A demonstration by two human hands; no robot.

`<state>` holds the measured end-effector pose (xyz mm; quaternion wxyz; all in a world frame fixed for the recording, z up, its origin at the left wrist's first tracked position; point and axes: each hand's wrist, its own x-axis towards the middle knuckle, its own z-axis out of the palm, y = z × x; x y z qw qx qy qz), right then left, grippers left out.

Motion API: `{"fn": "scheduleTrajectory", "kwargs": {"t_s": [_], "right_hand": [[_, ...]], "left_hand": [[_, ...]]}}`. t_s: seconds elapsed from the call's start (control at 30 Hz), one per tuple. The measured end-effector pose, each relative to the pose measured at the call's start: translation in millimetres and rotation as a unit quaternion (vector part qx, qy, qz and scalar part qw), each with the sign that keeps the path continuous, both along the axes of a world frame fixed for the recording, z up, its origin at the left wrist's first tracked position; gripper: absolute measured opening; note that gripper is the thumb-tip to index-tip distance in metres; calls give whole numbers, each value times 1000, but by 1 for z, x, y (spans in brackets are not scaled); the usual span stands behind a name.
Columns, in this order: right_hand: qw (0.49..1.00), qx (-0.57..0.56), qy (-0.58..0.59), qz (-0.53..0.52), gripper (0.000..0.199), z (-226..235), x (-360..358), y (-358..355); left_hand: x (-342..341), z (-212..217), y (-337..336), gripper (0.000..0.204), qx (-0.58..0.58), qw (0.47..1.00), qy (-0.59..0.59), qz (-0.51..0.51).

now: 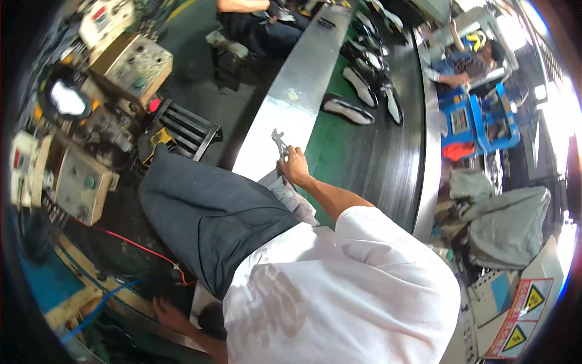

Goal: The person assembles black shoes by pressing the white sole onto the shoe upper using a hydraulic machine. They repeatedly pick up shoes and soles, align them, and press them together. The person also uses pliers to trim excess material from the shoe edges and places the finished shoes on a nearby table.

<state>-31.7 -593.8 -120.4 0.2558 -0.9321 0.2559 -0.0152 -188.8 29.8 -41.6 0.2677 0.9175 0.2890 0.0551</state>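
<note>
My right hand [294, 165] is closed round the handle of an adjustable wrench [280, 142]. The wrench's jaw points away from me, over the bright metal ledge [260, 142] beside the conveyor. Just under that hand is a crumpled, pale patterned cloth or bag [294, 200], partly hidden by my arm. Low on the left, my left hand [170, 314] hangs near the edge of a machine frame, in shadow. Its fingers look stretched out, and I see nothing in them.
Black shoes with pale insides [359, 85] lie on the dark green conveyor belt [345, 151]. Control boxes [136, 67] and machinery stand at left, by a black slatted stool [188, 130]. One person [260, 27] sits ahead; another [470, 64] is beyond the belt near a blue machine [479, 121].
</note>
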Motion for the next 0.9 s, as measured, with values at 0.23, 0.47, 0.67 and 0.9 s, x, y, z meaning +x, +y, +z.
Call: {"fn": "scheduleTrajectory", "kwargs": {"t_s": [0.23, 0.47, 0.67, 0.9], "right_hand": [[981, -152, -117, 43, 60, 50, 29, -149], [969, -160, 187, 23, 102, 52, 59, -354], [993, 0, 80, -88, 128, 1, -3, -309], [914, 309, -16, -264, 107, 51, -11, -179]], "left_hand": [[160, 81, -121, 35, -162, 971, -71, -162], [222, 93, -153, 33, -117, 956, 1, -270], [265, 87, -219, 29, -173, 926, -23, -334], [302, 68, -328, 29, -291, 841, -42, -454]]}}
